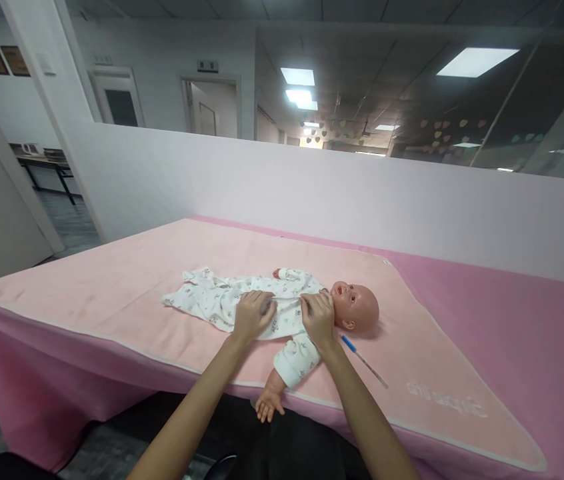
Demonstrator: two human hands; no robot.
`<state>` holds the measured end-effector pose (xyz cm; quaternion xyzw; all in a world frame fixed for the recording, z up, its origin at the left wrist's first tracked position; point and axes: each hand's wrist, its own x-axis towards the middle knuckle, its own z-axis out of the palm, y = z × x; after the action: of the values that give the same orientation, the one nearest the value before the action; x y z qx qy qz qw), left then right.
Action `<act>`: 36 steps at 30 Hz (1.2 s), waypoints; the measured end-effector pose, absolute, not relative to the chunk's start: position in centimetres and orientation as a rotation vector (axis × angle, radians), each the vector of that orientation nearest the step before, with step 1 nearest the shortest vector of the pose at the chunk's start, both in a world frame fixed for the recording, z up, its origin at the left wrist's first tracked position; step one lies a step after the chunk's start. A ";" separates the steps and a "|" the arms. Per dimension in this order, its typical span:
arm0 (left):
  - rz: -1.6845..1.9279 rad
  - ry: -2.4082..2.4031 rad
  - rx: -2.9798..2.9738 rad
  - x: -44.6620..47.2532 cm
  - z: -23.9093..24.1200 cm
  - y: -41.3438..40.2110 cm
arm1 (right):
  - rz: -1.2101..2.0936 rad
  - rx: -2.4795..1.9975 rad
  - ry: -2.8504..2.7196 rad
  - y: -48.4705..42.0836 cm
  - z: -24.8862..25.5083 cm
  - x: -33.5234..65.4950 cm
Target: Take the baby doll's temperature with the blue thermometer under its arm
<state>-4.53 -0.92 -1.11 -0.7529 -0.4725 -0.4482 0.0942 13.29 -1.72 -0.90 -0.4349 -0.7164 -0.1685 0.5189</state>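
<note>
Both forearms enter from the bottom edge and reach forward over the near edge of the bed (112, 400). Left hand (251, 317): fingers curled, pinching the white printed suit (222, 300) at the doll's belly. Right hand (318, 319): fingers likewise curled, gripping the suit fabric at the chest, just below the doll's chin. The two hands lie near each other, apart, with a short stretch of cloth between them.

Doll (355, 305): lying on its back across the bed, head to the right, legs to the left, face up. One sleeved arm hangs toward the camera, its bare hand (269, 403) over the bed's near edge. The far arm lies bent beside the chest.

Towel (137, 287): pale pink, spread flat beneath the doll over a darker pink sheet (512, 320).

Thermometer (363, 361): thin, blue-tipped stick lying on the towel just right of the right wrist, not touched.

Backdrop: low white partition (362, 193) behind the bed, glass panels above it.
</note>
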 end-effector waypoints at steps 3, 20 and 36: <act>-1.319 -1.396 -2.228 -4.5 -1.1 -0.9 | -0.401 -1.038 -1.719 -1.7 -0.9 13.3; -1.386 -1.451 -2.194 -4.3 -1.1 -0.9 | -0.435 -1.040 -1.728 -1.7 -0.9 13.3; -1.417 -1.483 -2.073 -4.3 -1.0 -1.0 | -0.439 -1.024 -1.720 -1.6 -0.9 13.3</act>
<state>-4.25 -0.97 -1.02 -0.7063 -0.5054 -0.4828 0.1123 13.29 -1.64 -0.92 -0.4271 -0.7173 -0.1832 0.5191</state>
